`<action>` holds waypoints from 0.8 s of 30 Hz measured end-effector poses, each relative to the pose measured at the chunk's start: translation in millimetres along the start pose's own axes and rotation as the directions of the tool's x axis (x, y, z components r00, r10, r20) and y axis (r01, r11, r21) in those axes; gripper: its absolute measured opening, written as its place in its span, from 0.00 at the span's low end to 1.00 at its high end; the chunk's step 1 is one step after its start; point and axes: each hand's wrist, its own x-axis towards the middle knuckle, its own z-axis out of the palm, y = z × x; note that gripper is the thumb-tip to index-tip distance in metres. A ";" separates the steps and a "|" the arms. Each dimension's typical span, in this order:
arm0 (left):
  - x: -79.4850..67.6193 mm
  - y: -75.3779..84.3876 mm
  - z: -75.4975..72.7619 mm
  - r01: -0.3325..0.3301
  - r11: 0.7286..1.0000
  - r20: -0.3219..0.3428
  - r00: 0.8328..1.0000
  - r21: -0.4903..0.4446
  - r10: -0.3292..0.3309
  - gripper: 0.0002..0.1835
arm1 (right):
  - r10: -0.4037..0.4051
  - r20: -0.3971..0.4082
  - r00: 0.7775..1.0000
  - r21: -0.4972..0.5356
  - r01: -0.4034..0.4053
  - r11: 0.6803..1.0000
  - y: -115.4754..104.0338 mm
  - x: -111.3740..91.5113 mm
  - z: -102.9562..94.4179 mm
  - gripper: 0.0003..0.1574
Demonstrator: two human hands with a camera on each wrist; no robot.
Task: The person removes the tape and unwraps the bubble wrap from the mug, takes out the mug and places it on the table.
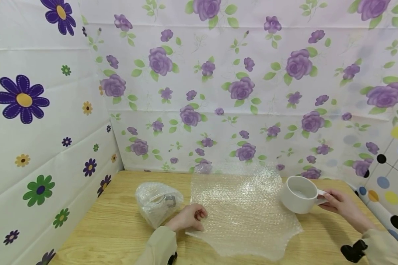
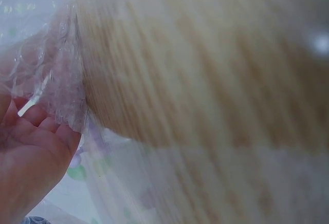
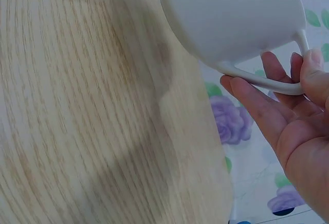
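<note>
A sheet of bubble wrap (image 1: 242, 213) lies spread over the table in the head view. At its left edge is my left hand (image 1: 188, 216), fingers curled. In the left wrist view that hand (image 2: 36, 152) pinches a fold of the clear wrap (image 2: 56, 80), which partly veils the fingers. My right hand (image 1: 339, 202) grips a white mug (image 1: 298, 200) by its handle at the sheet's right side. The right wrist view has fingers and thumb of this hand (image 3: 298, 126) round the handle (image 3: 267, 84), with the mug upright above its shadow.
Left of the sheet, a bubble-wrapped bundle (image 1: 157, 202) with a small grey patch sits beside my left forearm. Floral cloth (image 1: 219, 92) hangs behind the wooden table (image 1: 109, 228), and more patterned cloth closes in both sides.
</note>
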 end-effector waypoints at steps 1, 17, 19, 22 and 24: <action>-0.2 0.4 -0.3 0.004 1.000 0.004 1.000 -0.001 -0.004 0.18 | -0.003 0.001 1.000 0.010 0.003 1.000 0.9 -0.2 -1.5 0.14; -0.3 -1.9 1.1 0.007 1.000 0.003 1.000 0.007 -0.007 0.19 | 0.116 -0.052 0.992 -0.049 -0.119 0.992 6.4 -5.3 -14.4 0.21; 0.0 -2.9 1.5 0.005 1.000 0.001 1.000 0.015 -0.005 0.19 | 0.131 -0.057 0.990 -0.062 -0.135 0.989 7.3 -6.0 -16.6 0.21; 0.6 -3.8 1.7 0.008 1.000 -0.004 1.000 0.021 -0.008 0.19 | 0.154 -0.070 0.986 -0.093 -0.161 0.983 8.0 -7.5 -18.7 0.22; 1.3 -4.3 1.8 0.007 1.000 -0.008 1.000 0.023 -0.007 0.19 | 0.176 -0.084 0.981 -0.123 -0.185 0.975 8.5 -8.8 -19.4 0.23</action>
